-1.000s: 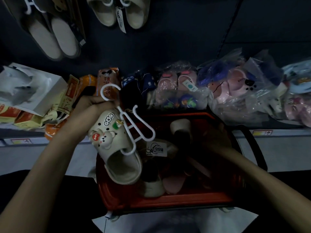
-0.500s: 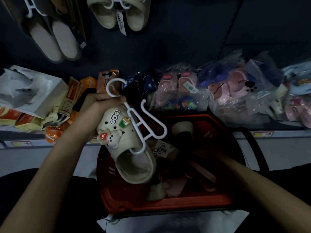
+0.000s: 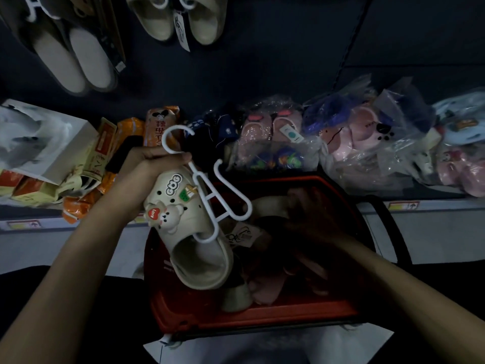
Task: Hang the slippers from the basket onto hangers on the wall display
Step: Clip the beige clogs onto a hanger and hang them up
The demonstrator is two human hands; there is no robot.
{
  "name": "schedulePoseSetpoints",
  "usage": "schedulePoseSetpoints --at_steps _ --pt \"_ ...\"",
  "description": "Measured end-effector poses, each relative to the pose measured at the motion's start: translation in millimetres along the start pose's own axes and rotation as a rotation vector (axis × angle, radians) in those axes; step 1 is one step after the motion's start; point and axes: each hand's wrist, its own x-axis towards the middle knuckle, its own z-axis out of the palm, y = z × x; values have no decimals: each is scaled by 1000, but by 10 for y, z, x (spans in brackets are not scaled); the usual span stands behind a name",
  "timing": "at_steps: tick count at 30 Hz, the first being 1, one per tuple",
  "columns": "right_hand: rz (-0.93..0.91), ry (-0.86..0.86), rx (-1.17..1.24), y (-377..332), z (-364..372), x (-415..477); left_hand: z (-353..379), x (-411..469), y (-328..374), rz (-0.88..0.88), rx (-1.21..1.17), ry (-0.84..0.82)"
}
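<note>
My left hand (image 3: 147, 169) grips a white plastic hanger (image 3: 207, 190) together with a cream slipper (image 3: 189, 232) that carries a bear charm and a "GOG" badge. One hanger arm sits inside that slipper; the other arm is bare. They hang over the red basket (image 3: 262, 316). My right hand (image 3: 309, 214) is down inside the basket in deep shadow, on a second cream slipper (image 3: 270, 203); its fingers are too dark to read. More slippers, pink and cream, lie in the basket.
Two cream slipper pairs (image 3: 181, 19) (image 3: 70, 56) hang on white hangers on the dark wall above. Bagged pink and blue slippers (image 3: 354, 137) line the shelf behind the basket. Orange packets (image 3: 160, 127) and a white box (image 3: 39, 143) lie at left.
My left hand has lifted the hanger and slipper slightly up and right. My right hand has reached further up inside the basket toward the second cream slipper.
</note>
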Motion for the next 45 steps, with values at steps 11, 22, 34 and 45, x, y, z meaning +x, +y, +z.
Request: schedulePoseSetpoints --at_steps 11,22,34,45 --pt "-119 66 -155 -384 -226 -253 325 -109 -120 43 354 -183" --pt "-153 -110 -340 -243 -483 -147 365 -49 -119 112 441 -262" --pt "-104 228 815 -771 -1161 -258 508 -112 -79 138 468 -365" --pt "-192 54 726 -1040 -1088 -292 567 -80 29 206 373 -386"
